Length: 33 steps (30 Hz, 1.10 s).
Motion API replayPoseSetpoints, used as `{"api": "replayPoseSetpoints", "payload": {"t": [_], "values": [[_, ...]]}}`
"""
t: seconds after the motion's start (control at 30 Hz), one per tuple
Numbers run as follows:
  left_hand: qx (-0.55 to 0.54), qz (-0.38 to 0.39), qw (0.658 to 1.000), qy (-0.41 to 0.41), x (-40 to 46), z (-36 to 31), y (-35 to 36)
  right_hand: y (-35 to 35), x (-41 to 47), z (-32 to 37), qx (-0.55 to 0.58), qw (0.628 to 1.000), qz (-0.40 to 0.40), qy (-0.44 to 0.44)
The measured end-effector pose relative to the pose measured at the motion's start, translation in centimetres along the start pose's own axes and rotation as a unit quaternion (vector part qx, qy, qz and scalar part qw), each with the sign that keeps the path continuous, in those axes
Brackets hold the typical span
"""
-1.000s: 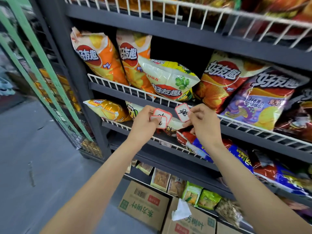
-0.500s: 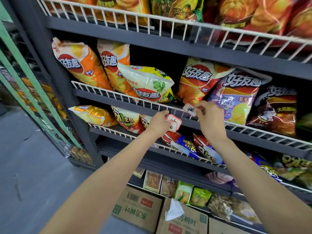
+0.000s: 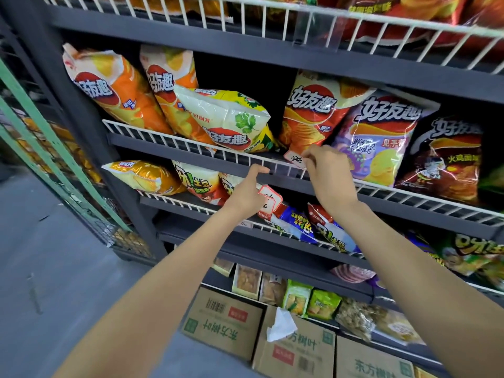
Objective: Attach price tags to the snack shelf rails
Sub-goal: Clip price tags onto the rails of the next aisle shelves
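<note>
The right hand [image 3: 326, 173] pinches a red-bordered price tag [image 3: 295, 159] against the white wire rail [image 3: 191, 144] of the chip shelf — likely seating it below the red 好友趣 bag [image 3: 313, 115]. The left hand [image 3: 245, 195] grips spare tags [image 3: 270, 200] low, its fingers touching the rail to steady the work. The tag's handwriting is illegible; cardboard boxes [image 3: 223, 323] below read 东方树叶.

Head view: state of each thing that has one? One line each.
Right hand: pinches a tag at the wire rail.
Tag: at the rail, attachment unclear.
Left hand: holds spare tags, forefinger out to the rail edge.
Spare tags: stacked, unattached.
Cilantro bag: lying tilted.
Boxes: closed, on the floor.
</note>
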<state>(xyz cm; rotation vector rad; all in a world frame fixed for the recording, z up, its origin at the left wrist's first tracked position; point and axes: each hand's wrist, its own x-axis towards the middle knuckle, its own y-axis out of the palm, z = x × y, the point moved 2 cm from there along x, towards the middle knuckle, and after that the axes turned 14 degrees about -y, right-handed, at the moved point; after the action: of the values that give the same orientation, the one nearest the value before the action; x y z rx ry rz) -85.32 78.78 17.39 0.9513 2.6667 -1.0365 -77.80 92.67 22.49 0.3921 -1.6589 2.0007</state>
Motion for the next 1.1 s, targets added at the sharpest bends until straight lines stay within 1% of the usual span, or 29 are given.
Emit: {"api": "replayPoseSetpoints", "payload": {"t": [0.1, 0.17, 0.27, 0.33, 0.47, 0.63, 0.87, 0.97, 1.1], "values": [[0.063, -0.021, 0.998, 0.018, 0.0, -0.1, -0.4, 0.6, 0.5, 0.2, -0.032, 0.999, 0.016, -0.038], [0.085, -0.028, 0.996, 0.023, 0.0, -0.2, -0.5, 0.9, 0.8, 0.6, -0.073, 0.995, 0.046, -0.056], [0.09, -0.027, 0.995, 0.021, 0.0, 0.0, -0.5, 1.5, 0.9, 1.2, -0.163, 0.979, 0.058, -0.104], [0.088, -0.022, 0.996, 0.023, 0.1, 0.1, -0.5, 1.9, 0.7, 1.3, -0.194, 0.973, 0.051, -0.113], [0.085, -0.017, 0.996, 0.026, 0.4, 0.2, -0.6, 2.9, -0.1, 0.7, -0.174, 0.977, 0.083, -0.087], [0.092, -0.012, 0.995, 0.026, 0.8, 0.1, -0.8, 2.8, -0.9, 1.2, -0.201, 0.972, 0.053, -0.111], [0.093, -0.01, 0.995, 0.03, 0.9, 0.1, -0.8, 3.5, -1.3, 1.0, -0.198, 0.969, 0.057, -0.138], [0.092, -0.008, 0.995, 0.038, 0.9, 0.1, -1.0, 3.7, -1.6, 1.0, -0.19, 0.972, 0.044, -0.135], [0.093, -0.004, 0.995, 0.045, 1.1, -0.1, -1.3, 3.9, -1.7, 0.9, -0.181, 0.977, 0.035, -0.102]]}}
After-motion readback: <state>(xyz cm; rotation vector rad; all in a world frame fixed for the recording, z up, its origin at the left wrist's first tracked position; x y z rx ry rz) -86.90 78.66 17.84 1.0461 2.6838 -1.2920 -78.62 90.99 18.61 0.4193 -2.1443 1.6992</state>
